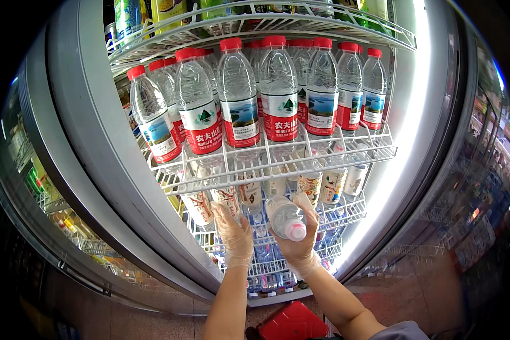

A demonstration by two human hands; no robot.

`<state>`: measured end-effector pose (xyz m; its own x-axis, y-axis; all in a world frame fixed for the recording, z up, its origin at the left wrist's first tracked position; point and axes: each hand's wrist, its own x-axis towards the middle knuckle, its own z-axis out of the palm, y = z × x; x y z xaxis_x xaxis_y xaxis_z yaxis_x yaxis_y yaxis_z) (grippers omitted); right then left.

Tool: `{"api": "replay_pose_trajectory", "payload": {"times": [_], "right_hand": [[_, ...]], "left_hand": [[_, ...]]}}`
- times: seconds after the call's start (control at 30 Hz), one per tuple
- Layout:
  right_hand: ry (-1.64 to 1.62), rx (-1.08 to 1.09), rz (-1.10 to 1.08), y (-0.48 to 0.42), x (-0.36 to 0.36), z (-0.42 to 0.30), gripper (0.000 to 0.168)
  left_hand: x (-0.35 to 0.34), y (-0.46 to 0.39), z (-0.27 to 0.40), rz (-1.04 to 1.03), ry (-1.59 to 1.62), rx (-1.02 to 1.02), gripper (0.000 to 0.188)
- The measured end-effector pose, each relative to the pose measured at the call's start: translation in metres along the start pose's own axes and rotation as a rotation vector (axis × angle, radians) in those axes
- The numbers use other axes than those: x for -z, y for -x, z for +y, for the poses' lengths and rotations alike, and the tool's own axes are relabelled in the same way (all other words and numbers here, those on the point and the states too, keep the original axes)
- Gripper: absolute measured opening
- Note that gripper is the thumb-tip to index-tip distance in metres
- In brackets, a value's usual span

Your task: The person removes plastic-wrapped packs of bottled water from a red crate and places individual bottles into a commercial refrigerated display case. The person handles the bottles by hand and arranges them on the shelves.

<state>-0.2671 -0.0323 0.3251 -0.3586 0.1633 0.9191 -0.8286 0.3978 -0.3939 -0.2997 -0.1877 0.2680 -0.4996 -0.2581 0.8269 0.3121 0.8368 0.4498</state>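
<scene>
My right hand [297, 242], in a clear thin glove, grips a clear plastic water bottle [285, 216] whose pale pink cap tilts toward me. Also gloved, my left hand [233, 233] reaches up to a bottle with a branch-patterned label [225, 199] on the second shelf down; its fingers touch or overlap that bottle, and whether they grip it is hard to tell. More pale-labelled bottles [332, 185] stand along this shelf. Above, red-capped water bottles [280, 102] with red and white labels fill a white wire shelf [276, 163].
The cooler's metal door frames [89, 127] flank the shelves, with a bright light strip [391, 170] inside the right edge. Lower wire shelves hold blue-tinted bottles [263, 253]. A top wire shelf [259, 21] carries other drinks. A red plastic object [295, 323] lies on the floor below.
</scene>
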Motion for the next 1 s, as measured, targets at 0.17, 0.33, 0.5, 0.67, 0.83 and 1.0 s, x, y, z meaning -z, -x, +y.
{"api": "replay_pose_trajectory", "payload": {"times": [0.17,0.33,0.5,0.67,0.83,1.0], "right_hand": [[-0.131,-0.064,-0.099,-0.018,-0.011,-0.023,0.086],[-0.145,-0.468,-0.208,-0.027,-0.043,-0.01,0.075],[0.031,-0.503,-0.296,-0.032,-0.07,-0.002,0.077],[0.182,-0.686,-0.518,-0.057,-0.079,0.017,0.076],[-0.011,-0.702,-0.545,-0.041,-0.068,0.026,0.08],[0.148,-0.689,-0.58,-0.024,-0.071,0.037,0.084]], "left_hand": [[0.0,0.0,0.005,-0.009,0.011,-0.017,0.085],[-0.002,0.001,-0.001,-0.056,0.029,0.063,0.085],[-0.008,0.003,-0.009,-0.03,0.048,0.054,0.086],[-0.002,-0.004,0.0,-0.064,0.277,0.197,0.088],[0.001,-0.026,0.005,-0.103,0.315,0.446,0.088],[0.004,-0.043,0.013,-0.151,0.326,0.579,0.076]]}}
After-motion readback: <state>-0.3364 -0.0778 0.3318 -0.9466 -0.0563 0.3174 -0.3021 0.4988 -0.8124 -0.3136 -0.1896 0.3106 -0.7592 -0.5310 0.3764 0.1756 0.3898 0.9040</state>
